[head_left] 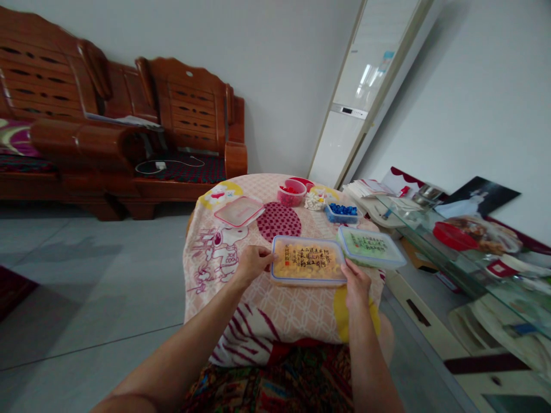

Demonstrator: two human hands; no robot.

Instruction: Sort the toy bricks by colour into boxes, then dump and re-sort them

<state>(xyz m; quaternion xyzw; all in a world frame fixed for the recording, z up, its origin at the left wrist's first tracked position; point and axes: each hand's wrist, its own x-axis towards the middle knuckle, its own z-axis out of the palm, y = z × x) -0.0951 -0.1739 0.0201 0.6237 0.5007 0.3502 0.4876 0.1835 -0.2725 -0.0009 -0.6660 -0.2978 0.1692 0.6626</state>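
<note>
A flat clear plastic container [307,261] with a blue-rimmed lid and black writing lies on the cloth-covered table in front of me. Yellow-orange contents show through it. My left hand [253,263] pinches its left edge, fingers closed. At the right end, my right hand [357,281] grips the lower corner. Close to my right hand is a similar lidded container [372,248] with light green contents, partly behind the first one. Farther back stand an open tub of blue pieces [342,212], a pile of white pieces [314,201] and a round pink tub [291,194] with red pieces.
A red-rimmed lid [239,211] lies at the table's left. The patterned tablecloth [275,321] hangs down towards me. To the right, a cluttered glass-topped cabinet [451,252] borders the table. A wooden sofa [189,115] and a tall white appliance [348,115] stand behind.
</note>
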